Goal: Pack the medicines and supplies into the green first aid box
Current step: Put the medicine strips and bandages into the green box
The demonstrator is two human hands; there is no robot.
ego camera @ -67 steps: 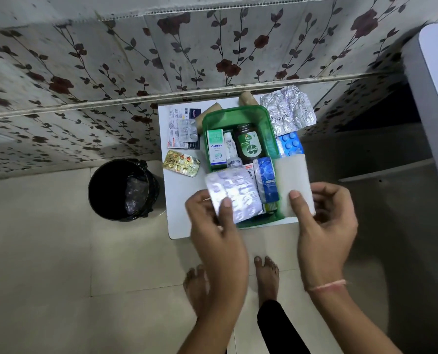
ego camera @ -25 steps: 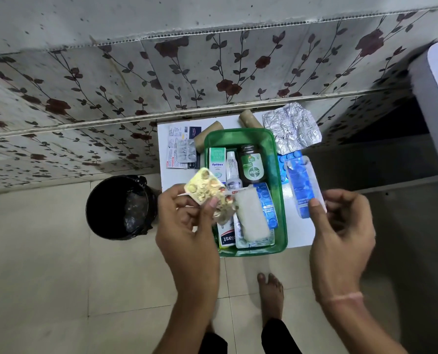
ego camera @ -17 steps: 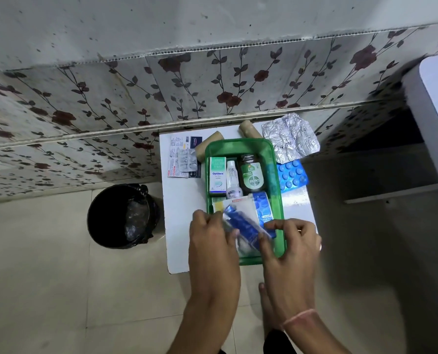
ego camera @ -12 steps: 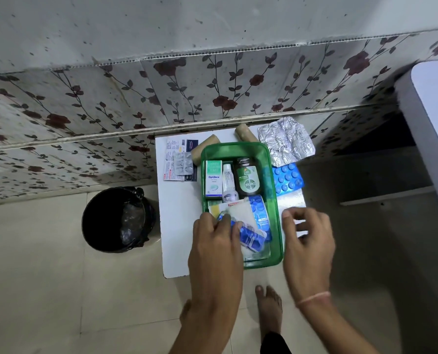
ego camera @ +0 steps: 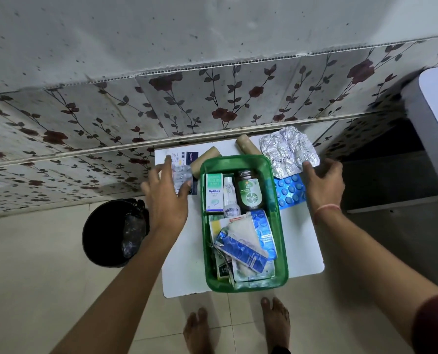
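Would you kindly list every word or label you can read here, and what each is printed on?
"Optibex": on the green-and-white carton in the green first aid box.
"Dettol": on the dark bottle, on its green label.
Too small or blurred to read: the white dropper bottle, the leaflet by the left hand, the blue sachet, the silver blister strips.

Two hands [ego camera: 166, 198], two bandage rolls [ego camera: 204, 157], one box [ego camera: 279, 226].
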